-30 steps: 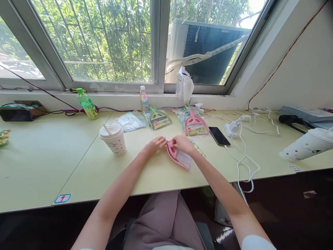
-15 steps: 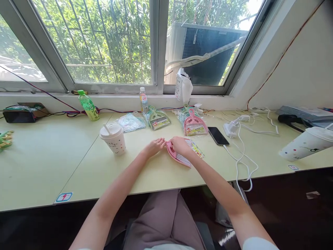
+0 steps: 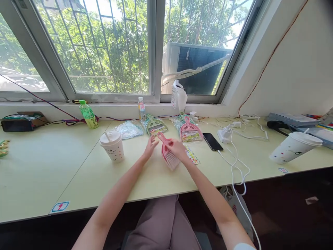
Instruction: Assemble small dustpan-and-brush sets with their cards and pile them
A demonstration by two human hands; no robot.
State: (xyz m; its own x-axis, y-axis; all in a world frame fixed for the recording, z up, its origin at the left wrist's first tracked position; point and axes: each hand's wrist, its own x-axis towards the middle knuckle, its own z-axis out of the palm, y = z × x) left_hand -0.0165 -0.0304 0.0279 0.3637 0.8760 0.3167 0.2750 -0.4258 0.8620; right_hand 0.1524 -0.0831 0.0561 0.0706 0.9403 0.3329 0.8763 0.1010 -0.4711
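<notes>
A pink mini dustpan and brush set (image 3: 166,152) with pale bristles is gripped by my right hand (image 3: 177,150) at its right side. Its handle points up and away, and the bristles point toward the table's front edge. Just left of the handle, my left hand (image 3: 151,146) is open with fingers apart, touching nothing that I can see. A colourful printed card (image 3: 193,155) lies right of my right hand, partly behind it. Beyond stand a packaged green dustpan set (image 3: 156,125) and a packaged pink dustpan set (image 3: 191,130).
A lidded paper cup (image 3: 113,146) stands left of my left forearm. Clear plastic bags (image 3: 128,129) lie behind it, near two bottles. To the right are a black phone (image 3: 212,142), a white charger with cables (image 3: 225,134) and a tilted white cup (image 3: 293,147).
The pink dustpan and brush set has turned more upright, its handle now pointing away from me. My left hand has come off the handle and opened. The view has tilted upward slightly.
</notes>
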